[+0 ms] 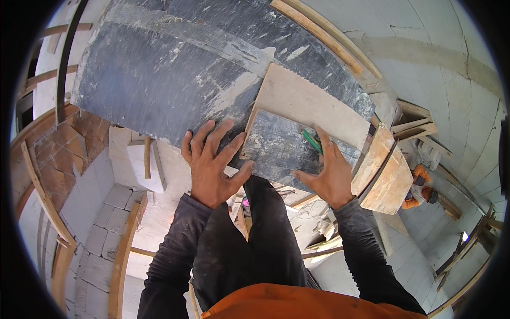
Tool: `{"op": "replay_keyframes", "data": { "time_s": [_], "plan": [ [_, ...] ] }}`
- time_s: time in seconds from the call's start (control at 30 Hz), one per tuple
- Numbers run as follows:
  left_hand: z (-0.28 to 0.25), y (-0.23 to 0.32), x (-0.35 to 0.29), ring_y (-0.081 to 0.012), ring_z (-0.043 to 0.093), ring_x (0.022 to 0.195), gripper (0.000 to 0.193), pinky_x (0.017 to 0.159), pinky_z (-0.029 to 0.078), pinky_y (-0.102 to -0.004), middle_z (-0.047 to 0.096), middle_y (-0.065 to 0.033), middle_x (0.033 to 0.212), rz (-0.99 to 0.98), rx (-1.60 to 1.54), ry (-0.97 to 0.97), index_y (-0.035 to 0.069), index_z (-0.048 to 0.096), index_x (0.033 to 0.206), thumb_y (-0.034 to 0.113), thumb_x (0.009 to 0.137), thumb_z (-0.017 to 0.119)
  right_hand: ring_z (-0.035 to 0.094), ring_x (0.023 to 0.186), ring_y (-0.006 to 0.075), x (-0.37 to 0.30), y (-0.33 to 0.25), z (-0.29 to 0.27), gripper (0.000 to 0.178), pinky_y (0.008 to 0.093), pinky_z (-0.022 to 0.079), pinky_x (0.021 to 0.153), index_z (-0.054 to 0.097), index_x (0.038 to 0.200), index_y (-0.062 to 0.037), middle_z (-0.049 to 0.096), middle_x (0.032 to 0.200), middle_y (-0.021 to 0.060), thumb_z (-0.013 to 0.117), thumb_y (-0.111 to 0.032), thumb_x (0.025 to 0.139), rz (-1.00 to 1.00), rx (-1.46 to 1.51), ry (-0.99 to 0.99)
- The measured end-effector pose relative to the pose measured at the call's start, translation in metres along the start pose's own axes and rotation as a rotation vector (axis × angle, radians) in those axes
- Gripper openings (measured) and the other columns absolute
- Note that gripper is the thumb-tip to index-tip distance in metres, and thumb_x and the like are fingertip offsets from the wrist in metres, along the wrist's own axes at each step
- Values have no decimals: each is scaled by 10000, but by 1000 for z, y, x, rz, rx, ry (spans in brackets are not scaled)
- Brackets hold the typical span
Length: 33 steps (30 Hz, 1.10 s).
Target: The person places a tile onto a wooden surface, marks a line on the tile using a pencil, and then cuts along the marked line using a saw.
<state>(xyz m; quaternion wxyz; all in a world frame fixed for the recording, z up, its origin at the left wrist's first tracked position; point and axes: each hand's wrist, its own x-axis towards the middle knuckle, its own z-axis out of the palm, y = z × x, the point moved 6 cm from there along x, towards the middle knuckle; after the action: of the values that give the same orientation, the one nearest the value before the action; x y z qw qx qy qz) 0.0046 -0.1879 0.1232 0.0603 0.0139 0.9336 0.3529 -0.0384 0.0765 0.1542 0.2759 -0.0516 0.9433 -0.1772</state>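
My left hand [213,164] lies with fingers spread over the near edge of a large dark, scuffed board [159,74]. Its index finger and thumb reach the left edge of a smaller dark board [273,141], which lies on a pale flat panel [303,98]. On the right part of this smaller board rests my right hand [332,173], thumb stretched toward the left. A slim green pencil-like stick [312,141] sticks out from the right hand's fingers, pointing up and left; its lower end is hidden by the hand.
Wooden battens [319,37] run along the far side of the boards. A worn plywood sheet [383,173] stands at the right. Far below on the right is another person [421,187] in orange. Block walls [109,223] and timber [121,260] lie lower left.
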Motion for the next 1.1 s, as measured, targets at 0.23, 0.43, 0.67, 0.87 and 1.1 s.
{"op": "replay_keyframes", "data": {
  "time_s": [0.23,0.43,0.67,0.87,1.1],
  "plan": [
    [-5,0,-24,-292,381,1492,609,1254,82,-567,578,-9,1519,22,83,-46,209,693,1386,369,819,847,693,1106,406,-16,-5,11,1135,467,608,904,351,1623,-105,651,1248,235,940,-360,687,-12,42,-18],
    [3,-3,-16,-280,397,1480,667,1250,92,-563,589,-6,1507,-7,45,-19,181,641,1458,329,834,826,687,1124,403,-7,-7,11,1122,458,613,908,335,1632,-117,631,1286,248,932,-331,707,34,37,-54],
    [4,-5,-9,-297,419,1452,664,1239,115,-556,610,-23,1449,9,49,-58,182,655,1444,327,817,818,683,1114,403,-3,-4,14,1116,460,611,897,331,1633,-120,628,1267,239,930,-320,712,42,91,-60],
    [4,-8,-5,-303,434,1425,658,1219,136,-572,622,-21,1386,-1,73,-70,189,697,1390,351,768,838,673,1122,405,-4,-1,20,1129,466,597,912,301,1651,-122,626,1244,225,918,-309,725,59,95,-84],
    [7,-5,-3,-385,437,1408,674,1205,227,-575,598,-92,1387,76,140,-86,125,671,1402,184,745,812,682,1058,406,-10,3,11,1116,476,593,881,272,1666,-108,632,1216,227,902,-329,771,-8,154,-38]
  ]
}}
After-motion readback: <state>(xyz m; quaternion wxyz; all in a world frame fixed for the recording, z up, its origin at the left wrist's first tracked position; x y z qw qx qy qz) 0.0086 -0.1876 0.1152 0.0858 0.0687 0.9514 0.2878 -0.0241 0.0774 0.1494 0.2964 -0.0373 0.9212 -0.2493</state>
